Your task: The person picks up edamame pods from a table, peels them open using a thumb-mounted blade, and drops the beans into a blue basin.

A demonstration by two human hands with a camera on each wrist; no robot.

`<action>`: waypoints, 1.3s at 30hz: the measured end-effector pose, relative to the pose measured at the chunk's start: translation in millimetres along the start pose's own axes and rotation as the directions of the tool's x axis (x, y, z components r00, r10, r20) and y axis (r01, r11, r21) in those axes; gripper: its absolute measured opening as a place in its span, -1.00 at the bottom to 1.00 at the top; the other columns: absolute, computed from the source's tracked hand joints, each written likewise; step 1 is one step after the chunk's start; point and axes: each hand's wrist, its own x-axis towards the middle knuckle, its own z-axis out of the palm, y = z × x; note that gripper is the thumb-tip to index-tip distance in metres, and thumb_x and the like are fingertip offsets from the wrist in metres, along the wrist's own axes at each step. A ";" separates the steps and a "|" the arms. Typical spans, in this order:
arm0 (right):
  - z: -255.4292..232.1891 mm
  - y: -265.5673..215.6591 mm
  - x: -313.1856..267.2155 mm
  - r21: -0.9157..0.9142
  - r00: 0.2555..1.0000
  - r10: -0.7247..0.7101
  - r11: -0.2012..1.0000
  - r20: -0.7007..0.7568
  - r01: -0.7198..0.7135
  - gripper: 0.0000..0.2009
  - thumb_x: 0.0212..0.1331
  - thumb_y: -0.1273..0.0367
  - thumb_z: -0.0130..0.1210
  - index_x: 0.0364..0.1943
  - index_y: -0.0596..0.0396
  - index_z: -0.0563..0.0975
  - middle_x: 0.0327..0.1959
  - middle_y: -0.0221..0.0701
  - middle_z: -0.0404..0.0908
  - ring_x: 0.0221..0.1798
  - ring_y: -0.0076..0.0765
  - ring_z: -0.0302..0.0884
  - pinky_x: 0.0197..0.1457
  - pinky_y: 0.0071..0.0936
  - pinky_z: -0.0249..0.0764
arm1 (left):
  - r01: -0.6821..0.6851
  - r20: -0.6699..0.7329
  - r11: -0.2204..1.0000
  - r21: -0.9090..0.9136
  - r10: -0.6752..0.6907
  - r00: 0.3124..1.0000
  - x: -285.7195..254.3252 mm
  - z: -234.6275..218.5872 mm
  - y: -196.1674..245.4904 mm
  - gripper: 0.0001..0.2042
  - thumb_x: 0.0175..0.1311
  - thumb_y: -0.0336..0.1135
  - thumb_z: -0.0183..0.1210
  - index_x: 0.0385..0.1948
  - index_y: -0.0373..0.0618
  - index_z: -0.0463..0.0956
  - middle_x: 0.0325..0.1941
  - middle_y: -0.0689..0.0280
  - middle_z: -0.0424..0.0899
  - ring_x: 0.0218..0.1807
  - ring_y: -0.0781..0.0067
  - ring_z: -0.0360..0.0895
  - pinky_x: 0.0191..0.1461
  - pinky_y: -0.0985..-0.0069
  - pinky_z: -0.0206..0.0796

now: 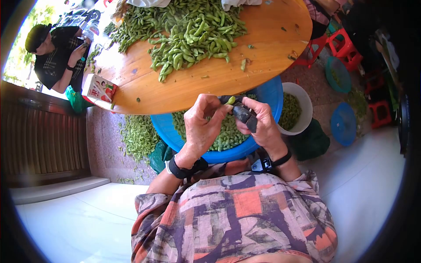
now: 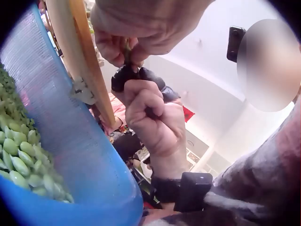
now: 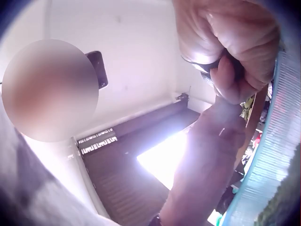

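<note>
A green soybean pod (image 1: pixel 231 100) sits between my two hands, over the blue basin (image 1: pixel 275 94). My left hand (image 1: pixel 201 125) pinches one end of the pod with its thumb and fingers, plainly seen in the left wrist view. My right hand (image 1: pixel 265 125) wears black coverings (image 1: pixel 244 115) on its thumb and finger, and these pinch the pod's other end; its remaining fingers are curled into the palm. Shelled green beans (image 2: pixel 19 157) lie in the basin below. In the right wrist view the right hand (image 3: pixel 230 42) hides the pod.
Unshelled pods (image 1: pixel 188 37) are heaped on the wooden table (image 1: pixel 272 44), whose edge overhangs the basin. A red-and-white carton (image 1: pixel 98 89) stands at its left. More pods (image 1: pixel 139 136) cover the floor at left. A white bucket (image 1: pixel 307 105) stands right of the basin. Another person (image 1: pixel 57 61) is at far left.
</note>
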 end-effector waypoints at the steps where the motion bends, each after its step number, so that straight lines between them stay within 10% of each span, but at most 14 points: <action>1: 6.1 -3.2 -0.8 -0.168 0.999 -0.034 0.985 -0.040 0.027 -0.84 0.31 0.38 -0.05 -0.24 0.20 0.49 -0.65 -0.59 0.35 -0.64 -0.75 0.22 -0.61 -0.73 0.14 | 0.002 0.002 1.000 0.000 -0.002 1.000 -1.1 0.5 2.0 -0.78 0.17 -0.63 0.25 -0.28 -0.18 0.39 -0.44 0.45 0.51 -0.39 0.74 0.41 -0.39 0.73 0.27; 3: 8.3 -5.0 -2.1 -0.331 0.994 -0.075 0.942 -0.076 0.045 -0.85 0.30 0.39 -0.06 -0.27 0.19 0.50 -0.67 -0.60 0.33 -0.65 -0.75 0.20 -0.61 -0.72 0.14 | 0.079 0.026 0.942 -0.327 -0.075 0.997 -2.1 2.4 6.6 -0.75 0.20 -0.61 0.22 -0.18 -0.16 0.35 -0.44 0.38 0.55 -0.47 0.67 0.47 -0.49 0.71 0.28; 7: 3.3 -11.2 -4.0 -0.100 0.997 0.067 0.993 0.024 -0.065 -0.86 0.27 0.44 -0.08 -0.30 0.16 0.51 -0.67 -0.60 0.35 -0.66 -0.76 0.21 -0.61 -0.72 0.12 | 0.378 0.293 0.715 -0.588 -0.248 0.923 -1.5 -16.4 2.2 -0.73 0.27 -0.51 0.19 -0.08 -0.16 0.32 -0.44 0.27 0.58 -0.59 0.59 0.48 -0.62 0.68 0.24; 9: -0.1 -13.5 -4.1 0.066 0.983 0.146 0.986 0.109 -0.153 -0.86 0.26 0.46 -0.09 -0.30 0.15 0.52 -0.67 -0.60 0.35 -0.66 -0.77 0.21 -0.62 -0.72 0.11 | 0.607 0.563 0.294 -0.738 -0.227 0.794 -4.9 -19.4 -8.0 -0.73 0.31 -0.40 0.17 -0.03 -0.17 0.33 -0.43 0.20 0.60 -0.70 0.53 0.43 -0.71 0.68 0.17; 10: -2.5 -12.9 -3.3 0.047 0.982 0.163 0.985 0.097 -0.168 -0.87 0.25 0.47 -0.08 -0.31 0.15 0.52 -0.67 -0.60 0.33 -0.65 -0.76 0.21 -0.61 -0.69 0.14 | 0.630 0.593 0.280 -0.725 -0.212 0.777 -5.0 -20.2 -9.9 -0.68 0.31 -0.35 0.18 0.02 -0.18 0.33 -0.40 0.23 0.60 -0.61 0.51 0.49 -0.66 0.65 0.24; 12: 0.3 -15.8 -3.1 0.029 0.980 0.181 0.982 0.085 -0.184 -0.89 0.24 0.48 -0.06 -0.32 0.15 0.52 -0.67 -0.61 0.32 -0.65 -0.75 0.22 -0.60 -0.65 0.18 | 0.581 0.524 0.464 -0.668 -0.260 0.811 -3.5 -15.4 0.5 -0.67 0.31 -0.37 0.17 0.04 -0.18 0.32 -0.39 0.26 0.60 -0.54 0.51 0.52 -0.60 0.62 0.29; 15: 8.8 -20.1 -3.8 -0.521 0.997 0.019 0.851 -0.080 -0.058 -0.92 0.09 0.56 -0.01 -0.35 0.21 0.50 -0.63 -0.46 0.36 -0.61 -0.45 0.33 -0.49 -0.47 0.30 | 0.455 0.425 0.769 -0.450 -0.264 0.866 -0.4 -12.1 4.6 -0.68 0.31 -0.37 0.18 0.05 -0.19 0.36 -0.35 0.36 0.59 -0.38 0.59 0.51 -0.40 0.61 0.35; 17: 1.4 -5.6 -1.6 -0.836 0.942 -0.311 0.479 0.123 0.267 -0.84 -0.12 0.63 0.01 -0.37 0.28 0.47 -0.52 -0.22 0.41 -0.45 -0.05 0.41 -0.33 -0.30 0.36 | 0.245 0.388 0.968 0.046 -0.243 0.889 2.5 -14.3 5.8 -0.71 0.30 -0.34 0.21 -0.02 -0.23 0.42 -0.34 0.39 0.58 -0.38 0.64 0.43 -0.35 0.64 0.30; 21: 2.7 -11.4 -3.8 -0.852 0.968 -0.225 0.479 0.112 0.210 -0.79 -0.22 0.64 -0.01 -0.38 0.31 0.46 -0.46 -0.08 0.40 -0.37 0.14 0.40 -0.29 -0.24 0.35 | 0.097 0.302 0.937 0.334 -0.204 0.931 0.1 -12.7 17.9 -0.71 0.30 -0.29 0.21 -0.05 -0.26 0.52 -0.46 0.24 0.62 -0.43 0.58 0.46 -0.31 0.55 0.36; 26: 2.0 -10.2 -2.0 -0.862 0.972 -0.215 0.469 0.100 0.192 -0.79 -0.20 0.65 0.01 -0.36 0.31 0.46 -0.46 -0.07 0.40 -0.35 0.13 0.42 -0.29 -0.24 0.36 | -0.115 0.358 0.931 0.347 -0.018 0.934 -0.5 -20.3 9.4 -0.71 0.33 -0.35 0.14 0.03 -0.24 0.51 -0.47 0.19 0.63 -0.43 0.55 0.52 -0.28 0.51 0.40; 29: 9.7 -1.4 0.1 -0.868 0.958 -0.279 0.459 0.062 0.190 -0.81 -0.16 0.64 0.04 -0.35 0.30 0.47 -0.45 -0.08 0.42 -0.34 0.12 0.45 -0.29 -0.22 0.39 | 0.188 0.402 0.936 0.298 -0.302 0.864 -0.9 -23.0 5.7 -0.67 0.34 -0.38 0.11 0.11 -0.23 0.47 -0.34 0.25 0.68 -0.35 0.54 0.57 -0.27 0.50 0.42; 31: 13.3 7.5 0.4 -0.864 0.942 -0.332 0.463 0.038 0.198 -0.80 -0.14 0.63 0.07 -0.33 0.28 0.47 -0.44 -0.09 0.43 -0.34 0.12 0.45 -0.29 -0.20 0.40 | 0.443 0.415 0.836 -0.324 -0.295 0.861 -9.5 -17.1 -16.8 -0.64 0.37 -0.40 0.07 0.18 -0.23 0.40 -0.21 0.32 0.67 -0.28 0.56 0.57 -0.26 0.52 0.46; 34: 15.5 10.9 -0.4 -0.901 0.911 -0.411 0.377 0.045 0.215 -0.78 -0.12 0.61 0.11 -0.30 0.25 0.47 -0.41 -0.12 0.43 -0.33 0.11 0.47 -0.29 -0.17 0.41 | 0.535 0.346 0.622 -0.571 -0.409 0.845 -11.3 -7.0 -6.8 -0.64 0.38 -0.44 0.06 0.20 -0.23 0.38 -0.18 0.33 0.65 -0.24 0.57 0.56 -0.20 0.54 0.49; 39: 8.1 -3.4 -1.7 -0.898 0.893 -0.363 0.242 0.267 0.367 -0.74 -0.12 0.63 0.12 -0.24 0.26 0.50 -0.40 -0.17 0.42 -0.34 0.05 0.48 -0.29 -0.22 0.42 | 0.509 0.397 0.713 -0.482 -0.341 0.852 -11.5 -16.2 -14.0 -0.74 0.36 -0.44 0.09 0.05 -0.23 0.46 -0.14 0.28 0.63 -0.20 0.56 0.57 -0.13 0.56 0.49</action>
